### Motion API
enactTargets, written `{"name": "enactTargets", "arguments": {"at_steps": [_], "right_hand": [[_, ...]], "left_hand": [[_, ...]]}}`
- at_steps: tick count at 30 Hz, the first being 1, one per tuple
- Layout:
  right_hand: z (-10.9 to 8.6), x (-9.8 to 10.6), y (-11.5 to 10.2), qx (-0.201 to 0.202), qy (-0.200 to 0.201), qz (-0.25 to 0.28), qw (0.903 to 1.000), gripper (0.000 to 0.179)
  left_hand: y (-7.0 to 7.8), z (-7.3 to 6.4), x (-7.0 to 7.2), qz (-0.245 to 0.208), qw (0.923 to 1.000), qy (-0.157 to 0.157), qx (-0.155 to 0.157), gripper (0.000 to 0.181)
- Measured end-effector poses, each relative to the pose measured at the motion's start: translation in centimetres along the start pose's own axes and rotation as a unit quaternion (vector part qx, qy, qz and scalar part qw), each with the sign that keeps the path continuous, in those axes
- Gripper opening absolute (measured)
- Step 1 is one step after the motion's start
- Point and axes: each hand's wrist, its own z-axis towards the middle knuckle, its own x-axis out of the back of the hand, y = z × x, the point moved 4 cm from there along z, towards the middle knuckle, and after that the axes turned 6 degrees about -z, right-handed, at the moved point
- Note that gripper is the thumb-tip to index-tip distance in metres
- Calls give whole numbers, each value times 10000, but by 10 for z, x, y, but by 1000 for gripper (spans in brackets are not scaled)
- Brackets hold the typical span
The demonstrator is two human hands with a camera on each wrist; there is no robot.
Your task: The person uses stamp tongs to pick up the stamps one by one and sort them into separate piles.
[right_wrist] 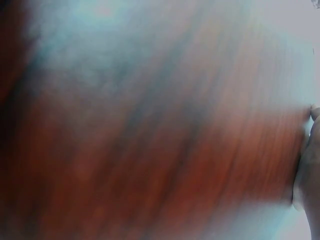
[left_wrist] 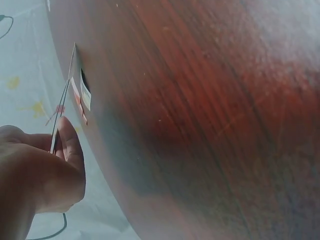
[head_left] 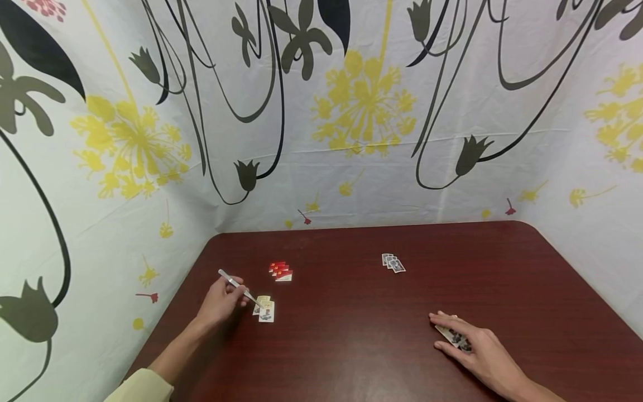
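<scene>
My left hand (head_left: 223,298) pinches silver tweezers (head_left: 235,282) between thumb and fingers. In the head view, the tweezer tips overlap two pale cards with yellowish tops (head_left: 267,311), one partly over the other on the table. The left wrist view shows the hand from the side, its tweezers (left_wrist: 64,95) slanting up past the card edges. My right hand (head_left: 484,349) rests low on the table at right, thumb and fingers spread around a dark-patterned card (head_left: 454,337) partly hidden beneath it. The right wrist view is blurred, with only the hand's edge (right_wrist: 307,170) showing.
Several red-and-white cards (head_left: 281,272) lie overlapping beyond the left hand. A fanned group of grey-and-white cards (head_left: 393,263) sits toward the table's back. The dark red-brown table (head_left: 341,346) meets a flower-printed cloth (head_left: 321,190) along its back and sides.
</scene>
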Motion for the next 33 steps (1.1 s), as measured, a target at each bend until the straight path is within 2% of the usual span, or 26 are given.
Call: {"name": "enactTargets", "arguments": {"at_steps": [6, 15, 33], "right_hand": [[0, -1, 0, 5, 17, 26, 10000, 54], [0, 0, -1, 36, 24, 13, 10000, 54], [-1, 0, -1, 34, 30, 35, 10000, 54]], "left_hand": [[-3, 2, 0, 157, 9998, -89, 4, 25], [-2, 5, -2, 319, 9991, -220, -161, 25], [4, 10, -1, 677, 9967, -146, -423, 25]]}}
